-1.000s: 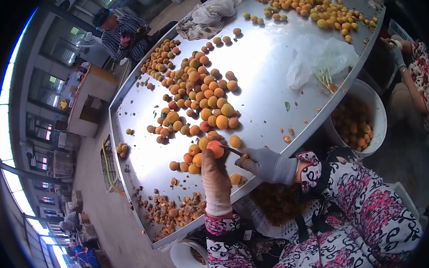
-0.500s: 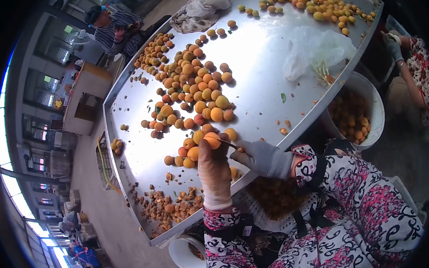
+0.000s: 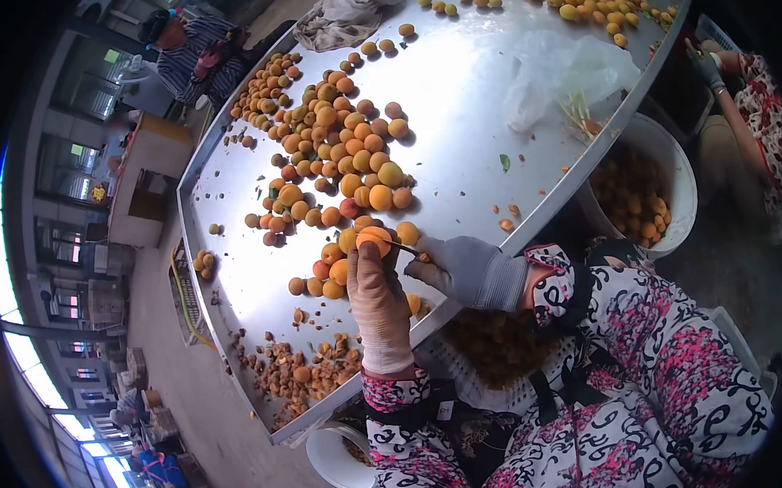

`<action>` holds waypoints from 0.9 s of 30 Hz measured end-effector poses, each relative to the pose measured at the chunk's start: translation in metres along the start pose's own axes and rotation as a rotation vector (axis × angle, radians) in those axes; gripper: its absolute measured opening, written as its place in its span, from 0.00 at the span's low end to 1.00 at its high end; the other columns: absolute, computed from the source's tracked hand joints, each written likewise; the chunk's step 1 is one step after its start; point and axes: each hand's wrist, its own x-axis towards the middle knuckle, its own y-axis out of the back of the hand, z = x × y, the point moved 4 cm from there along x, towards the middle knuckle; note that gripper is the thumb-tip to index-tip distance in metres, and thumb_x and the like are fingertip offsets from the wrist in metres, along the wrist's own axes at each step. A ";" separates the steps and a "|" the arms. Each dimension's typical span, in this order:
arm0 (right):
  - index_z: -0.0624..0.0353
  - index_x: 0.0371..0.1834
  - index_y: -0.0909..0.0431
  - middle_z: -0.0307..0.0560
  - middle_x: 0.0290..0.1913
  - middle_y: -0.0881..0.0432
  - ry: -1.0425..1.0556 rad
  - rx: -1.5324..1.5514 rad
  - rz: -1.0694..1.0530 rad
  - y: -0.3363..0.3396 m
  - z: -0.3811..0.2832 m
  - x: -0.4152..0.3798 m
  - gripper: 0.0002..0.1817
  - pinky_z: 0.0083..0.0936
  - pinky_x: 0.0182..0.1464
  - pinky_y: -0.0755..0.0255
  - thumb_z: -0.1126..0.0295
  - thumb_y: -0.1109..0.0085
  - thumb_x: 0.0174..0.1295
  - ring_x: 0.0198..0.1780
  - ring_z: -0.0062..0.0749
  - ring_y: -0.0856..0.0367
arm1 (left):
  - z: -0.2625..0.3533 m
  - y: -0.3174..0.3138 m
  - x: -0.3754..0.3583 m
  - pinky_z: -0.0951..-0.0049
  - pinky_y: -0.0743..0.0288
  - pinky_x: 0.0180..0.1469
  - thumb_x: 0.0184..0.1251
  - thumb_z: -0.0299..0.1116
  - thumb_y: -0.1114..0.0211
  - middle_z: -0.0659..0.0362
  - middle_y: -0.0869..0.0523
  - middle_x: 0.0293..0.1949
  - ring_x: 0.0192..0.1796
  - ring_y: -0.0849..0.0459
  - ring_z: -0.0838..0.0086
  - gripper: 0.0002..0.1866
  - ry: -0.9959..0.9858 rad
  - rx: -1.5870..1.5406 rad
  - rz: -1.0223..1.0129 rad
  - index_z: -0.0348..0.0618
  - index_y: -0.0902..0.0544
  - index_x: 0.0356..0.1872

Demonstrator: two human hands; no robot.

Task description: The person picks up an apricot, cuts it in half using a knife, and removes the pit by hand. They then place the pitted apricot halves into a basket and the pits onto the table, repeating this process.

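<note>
At the near edge of the shiny steel surface (image 3: pixel 456 145), your left hand (image 3: pixel 378 301), in a pinkish-tan knit glove, has its fingers closed around a round orange apricot (image 3: pixel 374 241), holding it up just above the metal. Your right hand (image 3: pixel 462 270), in a grey glove, has its fingers clamped on a thin knife (image 3: pixel 404 248) whose tip touches the right side of that apricot. Just left of your left hand sits a small cluster of loose apricots (image 3: pixel 327 273), and a broad heap of orange apricots (image 3: pixel 339 155) spreads farther away across the middle of the surface. Near the left corner lies a pile of brown pits and scraps (image 3: pixel 300 370). A crumpled clear plastic bag (image 3: pixel 558 75) lies to the far right, with a white bucket of apricots (image 3: pixel 646 198) below the right edge. A white slatted crate of fruit (image 3: pixel 492 362) sits below your wrists. Another person in a striped top (image 3: pixel 186 57) sits at the far left corner.
</note>
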 end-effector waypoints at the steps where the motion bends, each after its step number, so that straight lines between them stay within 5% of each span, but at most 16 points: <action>1: 0.55 0.51 0.33 0.56 0.29 0.21 -0.003 0.001 0.000 0.001 0.002 0.000 0.20 0.40 0.35 0.27 0.52 0.55 0.64 0.33 0.55 0.22 | 0.001 -0.002 0.000 0.71 0.31 0.53 0.65 0.49 0.44 0.55 0.21 0.43 0.46 0.22 0.69 0.22 0.003 0.000 -0.001 0.40 0.27 0.49; 4: 0.53 0.54 0.34 0.55 0.28 0.21 0.008 -0.055 -0.039 0.002 -0.001 -0.001 0.21 0.42 0.34 0.27 0.52 0.57 0.65 0.32 0.54 0.22 | 0.007 -0.009 -0.004 0.71 0.30 0.52 0.64 0.47 0.43 0.55 0.21 0.43 0.46 0.22 0.70 0.21 0.029 -0.111 0.048 0.40 0.26 0.48; 6: 0.55 0.42 0.33 0.55 0.29 0.21 -0.079 -0.122 -0.072 0.001 -0.003 -0.002 0.20 0.44 0.36 0.28 0.49 0.57 0.64 0.33 0.53 0.21 | -0.001 -0.013 -0.006 0.72 0.28 0.50 0.64 0.44 0.42 0.55 0.22 0.43 0.45 0.22 0.71 0.19 0.225 -0.475 0.073 0.40 0.26 0.48; 9: 0.56 0.45 0.35 0.56 0.30 0.21 -0.051 -0.086 -0.026 -0.001 0.002 -0.003 0.20 0.43 0.36 0.28 0.49 0.56 0.64 0.34 0.53 0.21 | -0.001 -0.018 -0.006 0.72 0.27 0.50 0.64 0.42 0.41 0.55 0.21 0.43 0.44 0.22 0.71 0.18 0.276 -0.631 -0.022 0.40 0.26 0.48; 12: 0.55 0.51 0.33 0.57 0.29 0.21 0.018 0.003 -0.030 -0.006 0.005 -0.005 0.23 0.41 0.34 0.28 0.49 0.55 0.63 0.32 0.56 0.23 | -0.003 -0.012 -0.007 0.71 0.27 0.49 0.63 0.42 0.40 0.56 0.22 0.42 0.43 0.22 0.70 0.18 0.254 -0.414 0.127 0.40 0.26 0.47; 15: 0.59 0.46 0.29 0.55 0.25 0.22 0.048 0.032 -0.021 0.000 0.005 -0.004 0.21 0.37 0.33 0.28 0.51 0.50 0.62 0.29 0.48 0.21 | -0.008 0.006 0.004 0.71 0.27 0.48 0.62 0.42 0.39 0.56 0.22 0.43 0.42 0.22 0.70 0.19 0.250 -0.610 0.158 0.41 0.27 0.48; 17: 0.62 0.38 0.27 0.47 0.21 0.24 -0.020 0.345 0.076 0.011 0.007 0.003 0.19 0.30 0.30 0.29 0.54 0.46 0.60 0.26 0.32 0.22 | -0.009 0.018 0.003 0.73 0.28 0.47 0.63 0.40 0.40 0.56 0.23 0.44 0.43 0.22 0.71 0.21 0.213 -0.580 0.181 0.41 0.30 0.52; 18: 0.63 0.38 0.28 0.40 0.20 0.27 -0.174 0.460 0.045 0.018 0.007 0.009 0.19 0.23 0.25 0.31 0.55 0.43 0.59 0.22 0.19 0.27 | 0.004 0.008 -0.003 0.75 0.29 0.47 0.63 0.38 0.41 0.57 0.25 0.44 0.44 0.24 0.74 0.20 0.151 -0.201 0.147 0.41 0.31 0.53; 19: 0.63 0.39 0.27 0.38 0.20 0.27 -0.312 0.589 -0.048 0.037 -0.012 0.009 0.19 0.18 0.19 0.34 0.57 0.43 0.57 0.17 0.18 0.30 | 0.010 -0.003 -0.009 0.77 0.30 0.46 0.64 0.35 0.42 0.58 0.26 0.45 0.45 0.26 0.77 0.19 0.089 0.178 0.105 0.40 0.31 0.54; 21: 0.62 0.40 0.27 0.39 0.20 0.27 -0.403 0.643 -0.146 0.040 -0.012 0.013 0.19 0.18 0.15 0.37 0.56 0.42 0.55 0.14 0.18 0.32 | -0.001 -0.020 -0.020 0.76 0.32 0.51 0.61 0.26 0.43 0.56 0.28 0.49 0.48 0.28 0.76 0.23 -0.056 0.437 -0.116 0.37 0.37 0.57; 27: 0.63 0.38 0.28 0.39 0.20 0.27 -0.358 0.714 -0.181 0.029 0.005 0.012 0.21 0.16 0.14 0.37 0.55 0.40 0.53 0.13 0.19 0.31 | 0.003 -0.026 -0.027 0.75 0.33 0.53 0.62 0.29 0.42 0.54 0.27 0.49 0.51 0.28 0.75 0.23 0.047 0.351 -0.154 0.36 0.36 0.57</action>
